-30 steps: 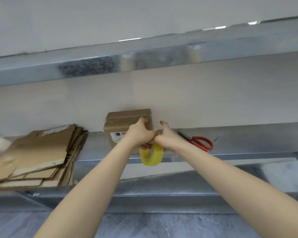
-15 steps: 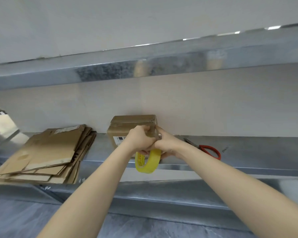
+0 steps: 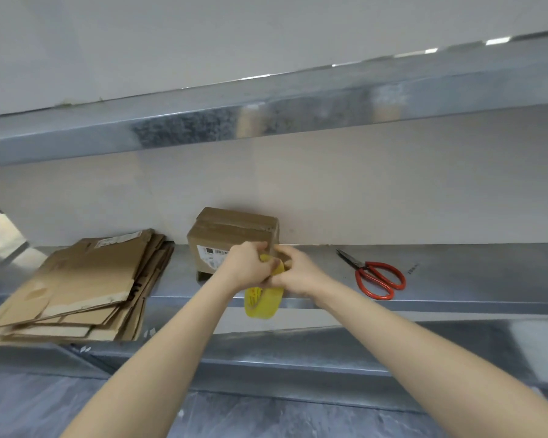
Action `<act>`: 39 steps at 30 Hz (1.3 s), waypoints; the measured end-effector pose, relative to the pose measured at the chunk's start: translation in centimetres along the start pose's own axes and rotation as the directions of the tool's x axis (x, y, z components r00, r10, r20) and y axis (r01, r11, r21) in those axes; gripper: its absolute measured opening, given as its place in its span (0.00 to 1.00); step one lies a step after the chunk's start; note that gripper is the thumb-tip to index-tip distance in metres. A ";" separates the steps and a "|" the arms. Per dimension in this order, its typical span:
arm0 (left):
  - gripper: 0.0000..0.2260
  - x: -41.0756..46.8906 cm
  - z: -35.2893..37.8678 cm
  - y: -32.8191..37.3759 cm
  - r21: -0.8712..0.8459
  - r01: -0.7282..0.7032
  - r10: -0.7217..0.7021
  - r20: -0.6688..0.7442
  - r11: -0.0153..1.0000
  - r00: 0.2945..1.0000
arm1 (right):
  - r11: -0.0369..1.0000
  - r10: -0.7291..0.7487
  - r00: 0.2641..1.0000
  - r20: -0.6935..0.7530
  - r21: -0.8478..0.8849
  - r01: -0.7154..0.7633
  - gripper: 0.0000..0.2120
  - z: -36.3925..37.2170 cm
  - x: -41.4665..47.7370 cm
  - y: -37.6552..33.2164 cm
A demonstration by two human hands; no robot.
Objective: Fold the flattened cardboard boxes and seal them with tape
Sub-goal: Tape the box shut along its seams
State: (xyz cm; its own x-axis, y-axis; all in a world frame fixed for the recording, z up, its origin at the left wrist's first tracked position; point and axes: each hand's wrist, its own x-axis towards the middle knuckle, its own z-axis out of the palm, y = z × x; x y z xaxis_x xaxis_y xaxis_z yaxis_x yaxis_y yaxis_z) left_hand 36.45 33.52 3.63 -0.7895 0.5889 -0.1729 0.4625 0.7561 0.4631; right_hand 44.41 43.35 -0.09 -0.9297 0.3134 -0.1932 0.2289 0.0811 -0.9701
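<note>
Tape roll (image 3: 263,304): hanging just in front of the folded box (image 3: 231,237); left hand (image 3: 246,263) and right hand (image 3: 299,273) are both gripping its top, equally near the box.

**Bystanders on the shelf**

A pair of scissors (image 3: 363,266) with red handles lies flat on the metal shelf (image 3: 472,273), well to the right of the right hand (image 3: 298,273) (blades closed, tips towards the pale wall (image 3: 361,191)). An upper metal ledge (image 3: 298,112) runs above, with grey marbled floor (image 3: 266,418) below.
</note>
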 end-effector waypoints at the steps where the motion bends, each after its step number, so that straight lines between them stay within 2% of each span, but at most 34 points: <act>1: 0.26 0.1 -0.2 0.0 0.002 -0.007 0.007 0.006 1.000 1.000 | 1.000 0.019 1.000 0.007 -0.010 -0.019 0.33 -0.2 0.1 -0.2; 6: 0.29 -0.4 0.0 -1.0 -0.015 -0.027 0.029 0.080 1.000 0.996 | 0.995 0.078 0.994 0.073 -0.068 -0.073 0.35 -0.8 0.0 0.8; 11: 0.30 -0.1 -0.1 -1.9 -0.011 -0.036 0.038 0.123 0.999 0.992 | 1.000 0.020 1.000 0.002 -0.012 -0.020 0.39 -0.1 1.1 1.2; 13: 0.29 0.1 -0.7 -2.3 -0.042 -0.037 0.042 0.126 0.998 0.991 | 0.996 -0.054 0.997 -0.054 -0.070 0.051 0.32 0.0 1.5 1.0; 15: 0.28 0.1 -1.5 -3.0 -0.072 -0.030 0.038 0.124 0.997 0.992 | 0.961 -0.194 0.977 -0.091 -0.218 0.170 0.29 -0.8 1.9 0.7; 18: 0.28 0.2 -2.1 -4.0 -0.100 -0.017 0.030 0.130 0.995 0.991 | 0.804 -0.340 0.940 -0.028 -0.528 0.275 0.24 -2.1 3.6 0.4; 21: 0.28 0.4 -1.9 -4.8 -0.136 -0.026 0.043 0.129 0.990 0.991 | 0.649 -0.346 0.930 0.123 -0.685 0.331 0.20 -1.8 5.2 -0.1; 26: 0.28 0.7 -1.6 -6.3 -0.184 -0.005 0.043 0.203 0.983 0.978 | 0.581 -0.344 0.910 0.232 -0.709 0.400 0.17 -0.9 6.7 -0.1; 30: 0.28 0.9 -1.5 -7.4 -0.194 -0.017 0.058 0.206 0.981 0.977 | 0.327 -0.428 0.845 0.322 -0.816 0.477 0.15 -0.4 7.7 0.0; 31: 0.28 1.0 -1.7 -7.7 -0.196 -0.015 0.056 0.206 0.980 0.977 | 0.276 -0.469 0.816 0.337 -0.822 0.498 0.15 -0.2 7.8 0.0; 34: 0.27 1.5 -2.0 -8.4 -0.198 -0.019 0.062 0.215 0.980 0.975 | 0.091 -0.627 0.666 0.404 -0.811 0.578 0.13 0.2 8.6 0.8; 37: 0.28 1.6 -1.7 -9.1 -0.218 -0.031 0.076 0.202 0.975 0.976 | 0.037 -0.686 0.599 0.413 -0.802 0.596 0.12 0.7 9.5 1.7; 39: 0.29 1.6 -1.5 -9.4 -0.226 -0.038 0.085 0.202 0.973 0.976 | -0.001 -0.720 0.561 0.410 -0.808 0.589 0.17 0.7 10.0 2.0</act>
State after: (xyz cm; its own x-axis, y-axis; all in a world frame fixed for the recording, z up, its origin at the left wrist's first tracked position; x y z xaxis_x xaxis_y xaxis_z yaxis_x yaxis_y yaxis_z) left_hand 30.26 26.93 0.32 -0.6493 0.6967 -0.3048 0.3894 0.6489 0.6537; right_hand 35.38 45.97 -4.06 -0.8041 -0.2702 0.5295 -0.3149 0.9491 0.0062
